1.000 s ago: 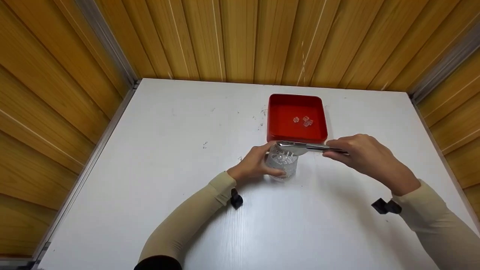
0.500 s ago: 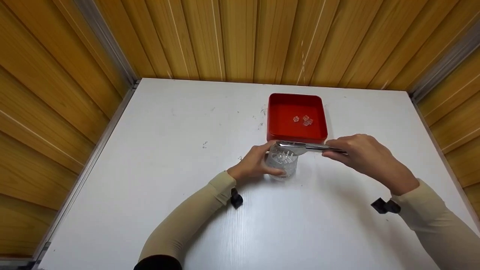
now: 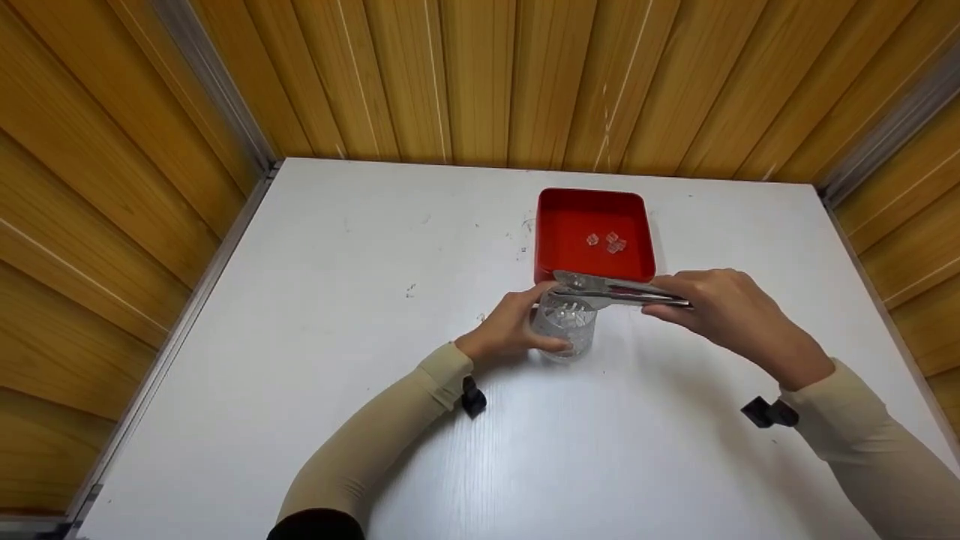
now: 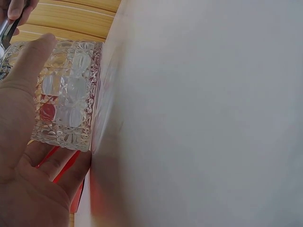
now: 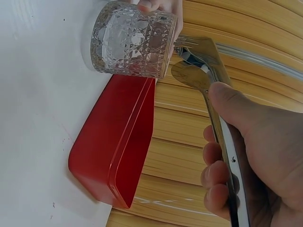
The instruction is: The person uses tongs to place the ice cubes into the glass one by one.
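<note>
My left hand (image 3: 510, 326) holds a clear cut-glass tumbler (image 3: 564, 330) upright on the table, thumb on the near side and fingers at the far side. Clear pieces show inside the glass. Metal serving tongs (image 3: 626, 291), one arm ending in a spoon and the other in a fork, are gripped in my right hand (image 3: 739, 315). Their tips hover at the glass's rim. In the right wrist view the spoon end (image 5: 189, 74) and fork end (image 5: 187, 42) stand apart; whether anything lies between them I cannot tell.
Just behind the glass stands a red square tray (image 3: 562, 225) with several clear cubes (image 3: 615, 244) in it. The white table (image 3: 337, 300) is bounded by wood-patterned walls (image 3: 480, 82) at the back and sides.
The tongs have spread and tilted slightly at the glass's rim, so both arms now show in the head view. My left hand and the glass have stayed put.
</note>
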Demonstrator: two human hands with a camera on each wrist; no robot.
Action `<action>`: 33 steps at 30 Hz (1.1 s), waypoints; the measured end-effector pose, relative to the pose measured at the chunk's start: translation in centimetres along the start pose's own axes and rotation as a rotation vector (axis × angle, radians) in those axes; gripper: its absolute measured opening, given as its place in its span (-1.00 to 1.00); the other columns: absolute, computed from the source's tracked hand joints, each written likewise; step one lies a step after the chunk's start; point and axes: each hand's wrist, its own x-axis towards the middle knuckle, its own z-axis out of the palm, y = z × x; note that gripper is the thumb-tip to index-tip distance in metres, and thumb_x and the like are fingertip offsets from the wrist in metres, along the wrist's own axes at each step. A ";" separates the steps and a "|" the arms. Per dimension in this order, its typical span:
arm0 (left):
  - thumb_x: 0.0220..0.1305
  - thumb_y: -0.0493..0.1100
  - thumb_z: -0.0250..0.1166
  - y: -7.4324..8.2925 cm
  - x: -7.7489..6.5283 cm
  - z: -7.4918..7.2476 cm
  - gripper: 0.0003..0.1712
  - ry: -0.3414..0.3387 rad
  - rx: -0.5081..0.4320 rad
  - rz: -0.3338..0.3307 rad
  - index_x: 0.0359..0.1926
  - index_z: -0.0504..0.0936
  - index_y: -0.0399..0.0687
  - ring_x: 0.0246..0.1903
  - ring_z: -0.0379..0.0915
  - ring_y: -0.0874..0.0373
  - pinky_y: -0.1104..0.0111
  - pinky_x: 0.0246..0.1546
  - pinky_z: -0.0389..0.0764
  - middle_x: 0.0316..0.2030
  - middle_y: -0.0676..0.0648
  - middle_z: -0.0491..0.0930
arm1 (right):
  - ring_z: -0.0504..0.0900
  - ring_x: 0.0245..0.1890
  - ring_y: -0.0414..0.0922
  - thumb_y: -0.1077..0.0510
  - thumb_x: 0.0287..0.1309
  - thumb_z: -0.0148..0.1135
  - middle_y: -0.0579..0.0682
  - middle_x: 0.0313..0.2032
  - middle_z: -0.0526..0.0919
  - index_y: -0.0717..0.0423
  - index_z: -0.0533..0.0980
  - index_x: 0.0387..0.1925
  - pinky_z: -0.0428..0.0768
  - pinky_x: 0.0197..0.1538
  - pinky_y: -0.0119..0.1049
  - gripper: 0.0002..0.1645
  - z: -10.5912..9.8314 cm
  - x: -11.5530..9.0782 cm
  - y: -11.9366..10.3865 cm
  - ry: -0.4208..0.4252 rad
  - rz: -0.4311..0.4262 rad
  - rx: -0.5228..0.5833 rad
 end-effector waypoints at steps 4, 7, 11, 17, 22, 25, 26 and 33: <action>-0.01 -0.03 0.68 -0.1 -0.1 0.0 -0.01 0.002 -0.001 0.000 0.42 0.39 0.03 0.12 0.55 0.27 0.42 0.23 0.50 0.14 0.04 0.66 | 0.71 -0.47 -0.16 0.09 0.08 0.59 -0.03 -0.32 0.81 0.04 0.74 -0.01 0.68 -0.42 -0.19 -0.59 0.1 0.1 0.3 0.001 0.000 -0.005; -0.02 -0.01 0.68 -0.1 -0.1 0.0 0.01 0.005 0.002 0.001 0.43 0.38 0.01 0.13 0.55 0.25 0.42 0.23 0.50 0.15 0.03 0.66 | 0.71 -0.47 -0.14 0.10 0.07 0.59 -0.02 -0.33 0.80 0.07 0.73 -0.04 0.69 -0.41 -0.16 -0.61 -0.1 0.2 0.6 -0.002 -0.002 -0.014; -0.03 -0.01 0.69 -0.2 0.0 0.0 0.02 0.006 0.017 -0.008 0.42 0.39 -0.03 0.13 0.56 0.23 0.44 0.23 0.50 0.14 0.00 0.66 | 0.71 -0.47 -0.13 0.10 0.07 0.59 -0.01 -0.33 0.80 0.08 0.73 -0.06 0.71 -0.41 -0.16 -0.63 -0.2 0.6 1.0 -0.007 0.003 -0.024; -0.03 -0.01 0.69 -0.1 0.0 0.0 0.02 0.006 0.043 -0.023 0.42 0.39 -0.05 0.12 0.55 0.23 0.44 0.22 0.50 0.15 -0.03 0.66 | 0.60 -0.53 -0.24 0.07 0.10 0.58 -0.04 -0.35 0.79 0.08 0.73 -0.10 0.63 -0.45 -0.28 -0.67 -0.5 1.2 1.5 -0.025 0.006 -0.033; -0.02 0.00 0.68 0.0 0.0 0.0 0.03 0.009 0.042 -0.011 0.43 0.38 -0.05 0.13 0.56 0.20 0.43 0.22 0.51 0.16 -0.05 0.65 | 0.51 -0.54 -0.23 0.06 0.15 0.54 -0.08 -0.40 0.76 0.07 0.71 -0.14 0.54 -0.46 -0.30 -0.73 -1.0 1.8 2.1 -0.048 0.029 -0.045; -0.02 -0.01 0.68 0.1 0.0 0.0 0.01 0.008 0.032 -0.014 0.43 0.38 -0.03 0.12 0.57 0.19 0.44 0.20 0.53 0.16 -0.06 0.65 | 0.48 -0.54 -0.21 0.06 0.20 0.50 -0.11 -0.45 0.71 0.06 0.71 -0.15 0.48 -0.46 -0.28 -0.76 -1.3 2.3 2.6 -0.069 0.053 -0.049; -0.01 -0.02 0.68 0.1 0.0 0.1 0.01 0.006 0.028 -0.015 0.43 0.39 -0.02 0.11 0.57 0.19 0.44 0.19 0.53 0.16 -0.06 0.65 | 0.47 -0.54 -0.20 0.06 0.22 0.49 -0.12 -0.46 0.69 0.07 0.70 -0.15 0.46 -0.46 -0.28 -0.77 -1.4 2.5 2.8 -0.081 0.065 -0.048; 0.00 -0.02 0.67 0.0 0.0 0.2 -0.02 0.007 0.019 -0.016 0.42 0.40 -0.01 0.12 0.57 0.17 0.43 0.19 0.53 0.15 -0.05 0.65 | 0.49 -0.51 -0.13 0.05 0.26 0.46 -0.08 -0.46 0.69 0.12 0.70 -0.13 0.48 -0.45 -0.25 -0.74 -1.4 3.9 4.3 -0.154 0.144 -0.060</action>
